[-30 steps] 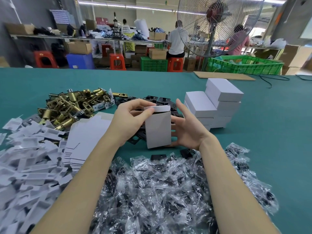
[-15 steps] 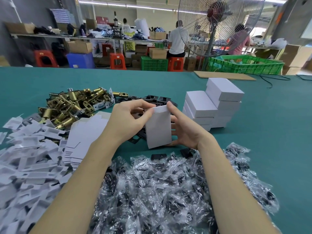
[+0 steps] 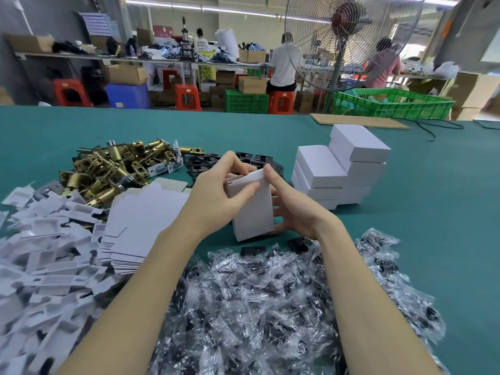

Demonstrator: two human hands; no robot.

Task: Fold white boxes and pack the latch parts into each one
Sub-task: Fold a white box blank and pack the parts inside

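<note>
— What's the setting?
— A workshop with a big wire-caged fan and a green crate behind a teal felt-like worktop.

— And the box being worked on?
— A plain matte white box stands upright near the middle of the worktop, between both hands. It is a tall rectangle of thin card, its top flap tilted and only partly down.

— The hands?
— The left hand curls around the box's left side, thumb across the front. The right hand holds the right side, its forefinger on the flap's edge.

— Any change from a second ago?
— The flap then stood nearly upright; now it leans over the opening, and the right forefinger has come up onto it.

— What surrounds it?
— Flat white box blanks lie just left, beyond them shiny brass latches and white card inserts. Black plates lie behind, a stepped stack of closed boxes to the right, and crinkly clear bags of black parts in front.
</note>
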